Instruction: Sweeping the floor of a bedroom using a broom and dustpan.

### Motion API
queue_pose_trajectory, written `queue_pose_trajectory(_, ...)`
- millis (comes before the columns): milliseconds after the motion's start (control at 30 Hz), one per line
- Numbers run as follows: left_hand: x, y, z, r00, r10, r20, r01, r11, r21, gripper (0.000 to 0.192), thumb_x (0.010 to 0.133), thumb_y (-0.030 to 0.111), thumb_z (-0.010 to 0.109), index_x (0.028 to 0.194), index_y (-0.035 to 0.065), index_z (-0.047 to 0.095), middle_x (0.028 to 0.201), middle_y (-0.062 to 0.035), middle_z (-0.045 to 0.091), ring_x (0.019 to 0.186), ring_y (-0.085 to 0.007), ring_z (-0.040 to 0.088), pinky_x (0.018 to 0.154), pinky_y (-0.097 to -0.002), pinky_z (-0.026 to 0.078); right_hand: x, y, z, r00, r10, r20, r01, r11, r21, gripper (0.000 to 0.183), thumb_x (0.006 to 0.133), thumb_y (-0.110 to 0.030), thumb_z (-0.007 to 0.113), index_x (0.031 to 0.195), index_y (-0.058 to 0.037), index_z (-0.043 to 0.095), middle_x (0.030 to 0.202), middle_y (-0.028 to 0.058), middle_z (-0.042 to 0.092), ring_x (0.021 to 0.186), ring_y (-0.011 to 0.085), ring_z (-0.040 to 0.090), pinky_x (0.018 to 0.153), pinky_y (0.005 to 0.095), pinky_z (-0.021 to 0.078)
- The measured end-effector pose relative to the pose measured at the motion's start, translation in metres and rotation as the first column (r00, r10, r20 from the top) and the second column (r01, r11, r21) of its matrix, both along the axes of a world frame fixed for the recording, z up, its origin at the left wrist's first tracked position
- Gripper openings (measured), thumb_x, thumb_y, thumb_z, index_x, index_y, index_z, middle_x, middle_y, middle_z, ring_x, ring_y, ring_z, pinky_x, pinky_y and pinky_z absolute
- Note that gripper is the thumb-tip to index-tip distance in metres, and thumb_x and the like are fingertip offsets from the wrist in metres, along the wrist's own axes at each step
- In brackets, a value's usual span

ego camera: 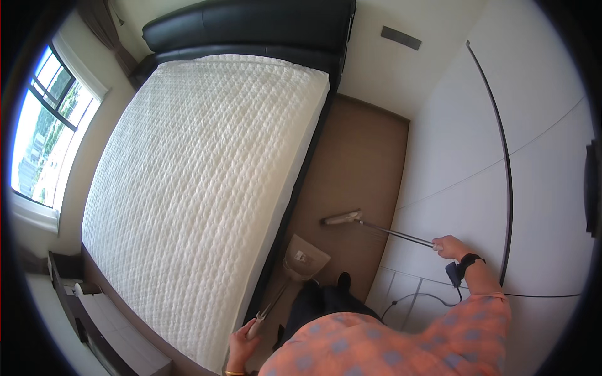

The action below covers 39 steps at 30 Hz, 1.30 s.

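Note:
My right hand [450,247] grips the metal handle of a broom [342,217], which stretches left from it. The broom's pale head is over the brown floor [371,145] between the bed and the white wardrobe panels. Down at the lower middle, my left hand [242,347] is closed around the handle of a dustpan [308,258]. The dustpan's pale scoop is near my feet, close to the bed's dark side, with its wide mouth towards the broom. A light printed mark shows inside the scoop. Whether any dirt lies in it, I cannot tell.
A bed with a white quilted mattress [202,188] and a black headboard [249,28] fills the left side. White wardrobe panels [456,178] with a dark vertical strip bound the floor on the right. A low cabinet [117,329] stands beyond the bed's foot, below a window [47,127].

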<state>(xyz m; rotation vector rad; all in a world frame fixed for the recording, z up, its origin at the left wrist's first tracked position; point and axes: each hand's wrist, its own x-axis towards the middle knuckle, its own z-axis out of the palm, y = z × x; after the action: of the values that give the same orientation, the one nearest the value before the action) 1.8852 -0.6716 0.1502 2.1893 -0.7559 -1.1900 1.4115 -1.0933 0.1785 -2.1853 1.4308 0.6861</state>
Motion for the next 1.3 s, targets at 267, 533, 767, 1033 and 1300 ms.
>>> queue_pose_trajectory(267, -0.004, -0.004, 0.013, 0.998, -0.049, 0.036, 0.048, 0.998, 0.027, 0.051, 0.062, 0.014, 0.066, 0.112, 0.0062, 0.058, 0.078, -0.0155, 0.065, 0.07, -0.0196, 0.064, 0.065, -0.0297, 0.049, 0.012, 0.003, -0.109, 0.732, -0.659, 0.172, 0.642, 0.752, 0.151, 0.017, 0.072, 0.002, 0.046, 0.088, -0.0033, 0.049, 0.061, 0.0097, 0.05, 0.044, 0.017, 0.05, 0.035, 0.0286, 0.0398)
queue_pose_trajectory(533, -0.001, -0.026, 0.024, 0.992, -0.124, 0.034, 0.117, 0.979, 0.17, 0.05, 0.062, 0.013, 0.067, 0.111, 0.005, 0.058, 0.085, -0.0162, 0.065, 0.077, -0.021, 0.064, 0.069, -0.0302, 0.049, 0.007, 0.169, -0.214, 0.775, -0.593, 0.22, 0.594, 0.802, 0.071, 0.023, 0.071, -0.003, 0.053, 0.093, 0.0029, 0.048, 0.072, 0.0215, 0.057, 0.061, 0.0338, 0.06, 0.052, 0.0414, 0.0483)
queue_pose_trajectory(767, 0.006, -0.038, -0.003, 0.976, -0.216, 0.034, 0.215, 0.976, 0.043, 0.05, 0.061, 0.015, 0.067, 0.109, 0.0044, 0.058, 0.093, -0.019, 0.063, 0.087, -0.0283, 0.062, 0.075, -0.033, 0.047, -0.009, 0.351, -0.117, 0.784, -0.616, 0.075, 0.569, 0.762, 0.309, 0.021, 0.076, -0.005, 0.048, 0.095, 0.0013, 0.052, 0.089, 0.0263, 0.058, 0.091, 0.0419, 0.054, 0.077, 0.046, 0.0429)
queue_pose_trajectory(1033, 0.007, -0.028, -0.003, 0.993, -0.11, -0.052, 0.118, 0.974, 0.191, 0.049, 0.061, 0.011, 0.066, 0.109, 0.0041, 0.059, 0.087, -0.0172, 0.064, 0.074, -0.0221, 0.063, 0.068, -0.0309, 0.048, -0.008, 0.368, -0.077, 0.683, -0.675, 0.281, 0.666, 0.733, 0.143, 0.036, 0.076, -0.012, 0.051, 0.111, -0.0013, 0.049, 0.093, 0.0239, 0.058, 0.088, 0.0403, 0.055, 0.076, 0.0451, 0.0445)
queue_pose_trajectory(1300, -0.016, 0.027, 0.007, 0.99, -0.137, 0.025, 0.138, 0.99, -0.035, 0.048, 0.062, 0.008, 0.064, 0.11, 0.0038, 0.059, 0.068, -0.0096, 0.061, 0.05, -0.0112, 0.052, 0.049, -0.0262, 0.043, 0.017, 0.213, -0.186, 0.723, -0.586, 0.366, 0.641, 0.767, -0.038, 0.033, 0.077, -0.009, 0.049, 0.108, 0.0018, 0.047, 0.069, 0.02, 0.058, 0.052, 0.0298, 0.058, 0.05, 0.0382, 0.0485)
